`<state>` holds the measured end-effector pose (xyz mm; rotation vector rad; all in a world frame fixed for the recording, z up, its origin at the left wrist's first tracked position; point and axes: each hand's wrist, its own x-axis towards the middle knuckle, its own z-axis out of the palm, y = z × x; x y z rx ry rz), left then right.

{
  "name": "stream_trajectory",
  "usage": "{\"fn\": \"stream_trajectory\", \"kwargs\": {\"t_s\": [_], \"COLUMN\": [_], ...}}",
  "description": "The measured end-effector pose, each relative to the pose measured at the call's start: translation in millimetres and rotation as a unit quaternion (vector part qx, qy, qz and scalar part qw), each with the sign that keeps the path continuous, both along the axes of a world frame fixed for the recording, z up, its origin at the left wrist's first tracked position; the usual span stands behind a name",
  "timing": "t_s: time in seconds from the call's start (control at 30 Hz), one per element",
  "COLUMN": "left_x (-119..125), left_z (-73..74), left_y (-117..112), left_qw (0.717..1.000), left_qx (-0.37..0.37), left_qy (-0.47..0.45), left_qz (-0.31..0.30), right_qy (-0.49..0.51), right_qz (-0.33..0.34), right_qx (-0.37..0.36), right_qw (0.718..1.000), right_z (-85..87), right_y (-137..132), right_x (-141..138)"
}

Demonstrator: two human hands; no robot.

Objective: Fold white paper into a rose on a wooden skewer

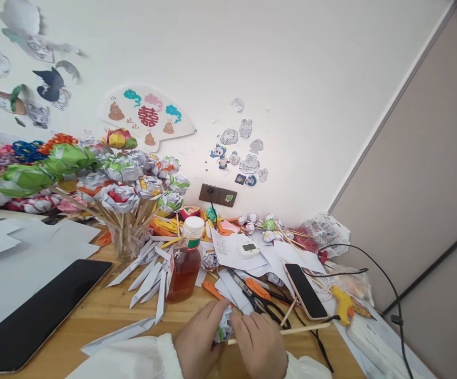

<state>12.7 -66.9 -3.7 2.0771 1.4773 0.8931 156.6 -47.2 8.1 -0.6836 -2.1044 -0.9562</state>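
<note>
Low at the front of the table, my two hands are close together around a small white-and-green folded paper flower (224,325). My left hand (199,339) is closed on the flower from the left, its thumb side against the petals. My right hand (260,345) is curled over a thin wooden stick (309,329), whose ends show on both sides of the fingers. Its fingertips reach the flower's right side. The underside of the flower and the palms are hidden. Just beyond lie black-handled scissors (265,305) and folded white paper strips (234,289).
A bottle of amber liquid (184,271) stands ahead of my left hand. Paper flowers on sticks fill a clear jar (123,239). A black tablet (47,316) lies left; a phone (306,291), a yellow glue gun (342,305) and a black cable (399,326) are right.
</note>
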Motion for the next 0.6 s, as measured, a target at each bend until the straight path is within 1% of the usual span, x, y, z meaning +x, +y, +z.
{"fn": "stream_trajectory", "kwargs": {"t_s": [0.4, 0.5, 0.6], "left_x": [0.8, 0.6, 0.2], "left_z": [-6.3, -6.8, -5.5], "left_y": [2.4, 2.5, 2.5], "left_qw": [1.0, 1.0, 1.0], "left_qx": [0.012, 0.02, 0.012], "left_qy": [0.003, -0.001, 0.0], "left_qz": [-0.003, -0.012, -0.014], "right_qy": [0.012, 0.029, 0.033], "right_qz": [0.018, 0.024, 0.02], "right_qx": [-0.033, -0.039, -0.043], "right_qw": [0.999, 0.999, 0.998], "right_z": [0.3, -1.2, -4.2], "right_y": [2.6, 4.0, 5.0], "right_x": [2.2, 3.8, 4.8]}}
